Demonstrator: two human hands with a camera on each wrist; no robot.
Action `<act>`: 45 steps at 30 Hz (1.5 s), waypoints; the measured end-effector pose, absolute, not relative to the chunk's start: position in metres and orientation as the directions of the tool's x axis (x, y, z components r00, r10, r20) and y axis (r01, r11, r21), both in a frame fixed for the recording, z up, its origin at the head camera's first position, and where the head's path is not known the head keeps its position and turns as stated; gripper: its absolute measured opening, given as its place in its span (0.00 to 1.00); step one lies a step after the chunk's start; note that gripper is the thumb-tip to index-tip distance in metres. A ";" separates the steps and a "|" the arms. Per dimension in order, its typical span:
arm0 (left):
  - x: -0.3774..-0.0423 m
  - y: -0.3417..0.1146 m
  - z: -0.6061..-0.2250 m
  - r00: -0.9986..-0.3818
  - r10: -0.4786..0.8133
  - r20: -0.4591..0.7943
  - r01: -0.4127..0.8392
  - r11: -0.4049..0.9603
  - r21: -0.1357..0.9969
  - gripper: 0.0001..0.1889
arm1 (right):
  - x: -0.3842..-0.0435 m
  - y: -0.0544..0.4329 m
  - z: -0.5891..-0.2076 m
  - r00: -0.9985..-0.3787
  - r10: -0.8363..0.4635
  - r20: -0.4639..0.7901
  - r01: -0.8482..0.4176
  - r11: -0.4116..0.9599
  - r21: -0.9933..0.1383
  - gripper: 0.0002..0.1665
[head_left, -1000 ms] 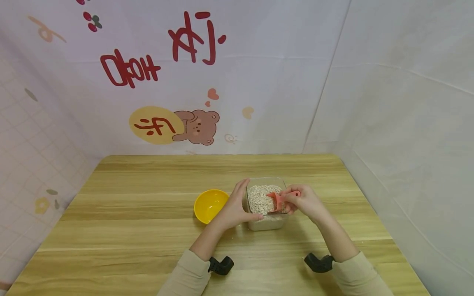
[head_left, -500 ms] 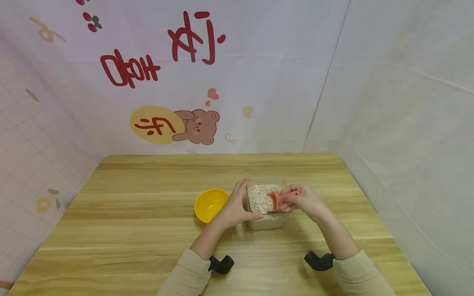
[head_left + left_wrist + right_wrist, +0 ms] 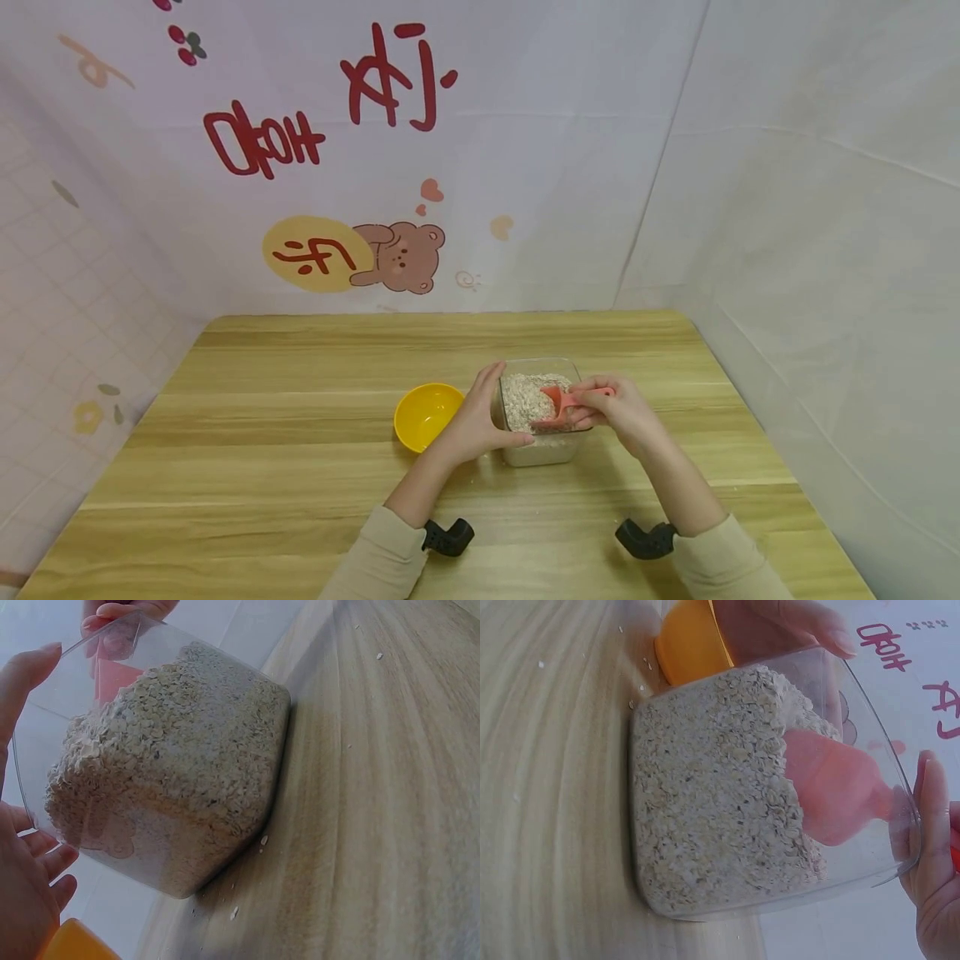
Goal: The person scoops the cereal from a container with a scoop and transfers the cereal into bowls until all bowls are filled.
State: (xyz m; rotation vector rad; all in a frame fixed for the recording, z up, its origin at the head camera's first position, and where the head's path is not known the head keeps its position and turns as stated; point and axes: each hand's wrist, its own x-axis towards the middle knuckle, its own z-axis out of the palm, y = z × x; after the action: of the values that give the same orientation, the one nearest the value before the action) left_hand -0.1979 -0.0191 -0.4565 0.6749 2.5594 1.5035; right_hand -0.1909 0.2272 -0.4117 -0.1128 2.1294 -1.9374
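A clear square container point(image 3: 542, 454) of rolled oats point(image 3: 187, 742) stands on the wooden table. My left hand point(image 3: 474, 425) grips its left side, thumb along the front rim and fingers round the far left corner. In my right hand point(image 3: 618, 408), the handle of a pink scoop point(image 3: 557, 408) is pinched at the container's right rim. Through the clear wall in the right wrist view, the scoop's bowl point(image 3: 832, 784) shows dug partly into the oats. Some right fingers lie behind the rim in that view.
Just left of the container sits a yellow bowl point(image 3: 427, 414), partly hidden by my left forearm. Stray oat flakes point(image 3: 234, 912) lie on the table point(image 3: 300, 500) near the container. A printed cloth wall point(image 3: 525, 167) rises behind the table.
The scoop has turned in my right hand and its bowl has shifted slightly left and toward me in the oats. My left hand, the container and the yellow bowl look unmoved.
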 end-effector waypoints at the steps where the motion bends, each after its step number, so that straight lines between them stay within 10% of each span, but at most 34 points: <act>1: -0.198 -0.019 -0.456 -0.897 0.420 0.136 0.325 0.417 0.849 0.63 | -0.191 0.227 -0.412 -0.965 -0.219 -0.141 0.122 0.098 -0.988 0.17; 45: -0.203 -0.021 -0.453 -0.884 0.454 0.109 0.336 0.456 0.824 0.63 | -0.179 0.242 -0.427 -0.993 -0.100 -0.063 0.077 -0.140 -0.987 0.12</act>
State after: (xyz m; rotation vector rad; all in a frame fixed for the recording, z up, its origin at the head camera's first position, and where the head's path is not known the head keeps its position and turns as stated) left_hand -0.2028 -0.0211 -0.4533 0.7010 2.5707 1.4113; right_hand -0.1793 0.2422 -0.4266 -0.0267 1.9790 -2.2869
